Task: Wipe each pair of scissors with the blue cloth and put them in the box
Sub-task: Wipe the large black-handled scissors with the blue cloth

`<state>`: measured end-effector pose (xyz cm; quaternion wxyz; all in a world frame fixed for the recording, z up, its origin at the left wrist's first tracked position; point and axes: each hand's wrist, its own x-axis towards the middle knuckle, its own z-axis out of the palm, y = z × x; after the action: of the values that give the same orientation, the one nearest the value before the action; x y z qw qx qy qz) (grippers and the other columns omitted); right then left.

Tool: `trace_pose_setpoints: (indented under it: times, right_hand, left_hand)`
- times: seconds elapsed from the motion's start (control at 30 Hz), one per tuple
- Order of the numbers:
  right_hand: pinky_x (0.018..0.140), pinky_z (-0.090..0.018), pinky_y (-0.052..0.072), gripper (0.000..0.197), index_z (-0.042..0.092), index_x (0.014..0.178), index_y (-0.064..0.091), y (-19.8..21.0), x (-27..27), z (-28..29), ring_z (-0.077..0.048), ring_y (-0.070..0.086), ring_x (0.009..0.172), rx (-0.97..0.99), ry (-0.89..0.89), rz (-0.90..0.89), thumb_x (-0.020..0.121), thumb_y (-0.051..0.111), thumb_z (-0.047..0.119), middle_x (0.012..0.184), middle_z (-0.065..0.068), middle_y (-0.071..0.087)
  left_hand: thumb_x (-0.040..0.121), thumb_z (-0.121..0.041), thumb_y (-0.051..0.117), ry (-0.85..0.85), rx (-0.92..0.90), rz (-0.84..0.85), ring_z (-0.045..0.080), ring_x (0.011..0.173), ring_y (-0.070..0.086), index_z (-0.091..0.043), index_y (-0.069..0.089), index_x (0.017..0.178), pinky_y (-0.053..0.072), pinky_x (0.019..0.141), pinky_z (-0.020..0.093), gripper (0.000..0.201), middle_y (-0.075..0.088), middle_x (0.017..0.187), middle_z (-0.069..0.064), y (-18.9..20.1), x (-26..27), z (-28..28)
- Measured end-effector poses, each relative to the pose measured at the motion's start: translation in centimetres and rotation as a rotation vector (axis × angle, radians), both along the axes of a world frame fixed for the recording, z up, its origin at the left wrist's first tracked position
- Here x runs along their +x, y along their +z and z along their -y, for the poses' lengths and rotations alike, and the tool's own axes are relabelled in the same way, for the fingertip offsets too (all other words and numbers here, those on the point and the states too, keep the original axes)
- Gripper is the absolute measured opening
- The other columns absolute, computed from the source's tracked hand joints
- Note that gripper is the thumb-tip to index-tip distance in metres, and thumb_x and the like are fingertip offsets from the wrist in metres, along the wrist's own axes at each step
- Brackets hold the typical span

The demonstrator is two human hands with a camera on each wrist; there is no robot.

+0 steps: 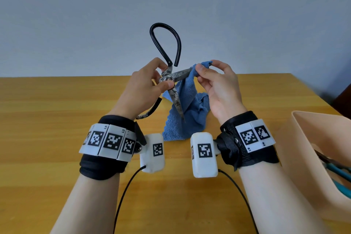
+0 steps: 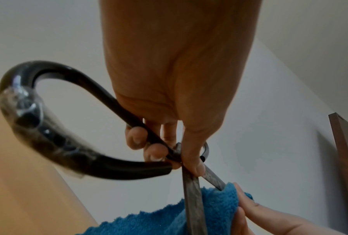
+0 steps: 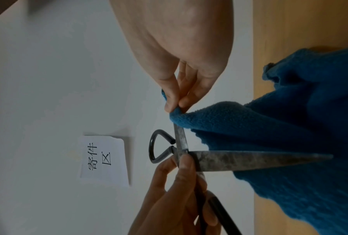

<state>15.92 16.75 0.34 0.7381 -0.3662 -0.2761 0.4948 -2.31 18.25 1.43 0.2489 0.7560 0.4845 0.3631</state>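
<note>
Here left hand [image 1: 146, 83] fingers pinch scissors [image 1: 171, 80] pivot; right hand [image 1: 218, 85] pinches blue cloth [image 1: 190, 108] over blade

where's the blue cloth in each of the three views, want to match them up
Head: the blue terry cloth hangs at centre, from the right hand to the wooden table.
Left wrist: bottom centre-right, pinched by fingers.
Right wrist: fills the right side.
Shared landmark: the open, tarnished steel scissors with black loop handles, one blade tucked into the cloth, held by the left hand.

head: above, facing down-forward | wrists: close, along fingers | shared: scissors [image 1: 171, 78], cloth [image 1: 187, 108]
</note>
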Motion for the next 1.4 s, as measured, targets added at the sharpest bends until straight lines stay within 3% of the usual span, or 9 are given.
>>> trace_pose_setpoints:
  times: [0.33, 0.47, 0.6, 0.67, 0.8, 0.9, 1.03, 1.23, 1.4]
  right_hand:
    - [0.066, -0.022, 0.055, 0.034, 0.007, 0.114, 0.053, -0.2, 0.6, -0.4, -0.018, 0.068, 0.077, -0.03, -0.193, -0.151, 0.086, 0.071, -0.002, 0.095, -0.012, 0.067]
    - [0.076, -0.024, 0.059, 0.032, 0.002, 0.117, 0.053, -0.7, 1.1, -0.5, -0.016, 0.07, 0.081, -0.057, -0.165, -0.156, 0.089, 0.063, -0.009, 0.102, -0.013, 0.064]
    - [0.096, -0.023, 0.052, 0.049, 0.007, 0.139, 0.05, -0.9, 0.8, -0.7, -0.01, 0.061, 0.104, -0.162, -0.03, 0.122, 0.092, 0.054, -0.007, 0.124, -0.008, 0.058]
    - [0.102, -0.031, 0.05, 0.05, 0.015, 0.14, 0.052, -1.1, 0.7, -0.8, -0.007, 0.058, 0.102, -0.216, 0.02, 0.292, 0.093, 0.052, -0.002, 0.125, -0.002, 0.056]
    - [0.09, -0.034, 0.053, 0.042, 0.022, 0.124, 0.062, -1.4, 0.9, -0.6, -0.007, 0.056, 0.089, -0.311, 0.056, 0.597, 0.091, 0.048, 0.0, 0.11, 0.002, 0.058]
    - [0.077, -0.032, 0.06, 0.026, 0.017, 0.106, 0.066, -1.5, 1.5, -0.6, -0.016, 0.061, 0.094, -0.334, 0.069, 0.813, 0.09, 0.052, 0.003, 0.109, -0.005, 0.062]
    - [0.067, -0.034, 0.06, 0.006, 0.013, 0.095, 0.068, -1.8, 2.1, -0.7, -0.022, 0.065, 0.078, -0.393, 0.08, 0.984, 0.091, 0.063, 0.013, 0.089, -0.003, 0.061]
    - [0.056, -0.029, 0.057, 0.018, 0.012, 0.082, 0.064, -1.7, 2.1, -0.2, -0.021, 0.064, 0.067, -0.425, 0.178, 1.329, 0.08, 0.08, 0.02, 0.08, 0.0, 0.061]
    - [0.079, -0.043, 0.06, 0.014, 0.013, 0.076, 0.065, -2.3, 2.3, -0.5, -0.027, 0.069, 0.086, -0.476, 0.231, 1.458, 0.08, 0.075, 0.003, 0.08, 0.001, 0.063]
  left_hand:
    - [0.093, -0.031, 0.069, 0.046, -0.015, -0.024, 0.021, 0.075, 0.057, -0.026, 0.055, 0.111, 0.051, 0.077, 0.047, 0.023, 0.058, 0.083, -0.003, 0.3, -1.1, -0.1]
    - [0.093, -0.032, 0.069, 0.093, 0.003, -0.011, 0.02, 0.077, 0.056, -0.024, 0.055, 0.113, 0.05, 0.076, 0.044, 0.025, 0.059, 0.087, 0.0, 0.4, -1.8, -0.2]
    - [0.093, -0.032, 0.069, 0.128, 0.017, 0.021, 0.02, 0.074, 0.055, -0.024, 0.055, 0.113, 0.045, 0.069, 0.037, 0.025, 0.062, 0.093, 0.005, 0.4, -2.2, -0.4]
    - [0.093, -0.032, 0.069, 0.131, 0.018, 0.031, 0.021, 0.074, 0.056, -0.024, 0.055, 0.113, 0.045, 0.066, 0.035, 0.025, 0.061, 0.094, 0.006, 0.4, -2.3, -0.4]
    - [0.093, -0.032, 0.069, 0.125, 0.017, 0.035, 0.022, 0.075, 0.055, -0.024, 0.055, 0.112, 0.049, 0.071, 0.039, 0.025, 0.061, 0.094, 0.006, 0.3, -2.1, -0.4]
    - [0.093, -0.032, 0.069, 0.122, 0.014, 0.033, 0.022, 0.074, 0.055, -0.025, 0.055, 0.111, 0.049, 0.073, 0.041, 0.024, 0.062, 0.094, 0.007, 0.2, -2.1, -0.5]
    - [0.093, -0.032, 0.069, 0.124, 0.01, 0.025, 0.02, 0.075, 0.055, -0.024, 0.056, 0.112, 0.045, 0.068, 0.036, 0.024, 0.062, 0.093, 0.006, 0.2, -1.9, -0.4]
    - [0.093, -0.033, 0.069, 0.126, 0.003, 0.004, 0.019, 0.075, 0.056, -0.025, 0.056, 0.113, 0.043, 0.066, 0.034, 0.025, 0.063, 0.094, 0.006, 0.1, -1.8, -0.5]
    - [0.092, -0.033, 0.07, 0.118, -0.002, 0.005, 0.022, 0.079, 0.057, -0.026, 0.056, 0.111, 0.043, 0.07, 0.036, 0.025, 0.062, 0.09, 0.004, 0.0, -1.6, -0.5]
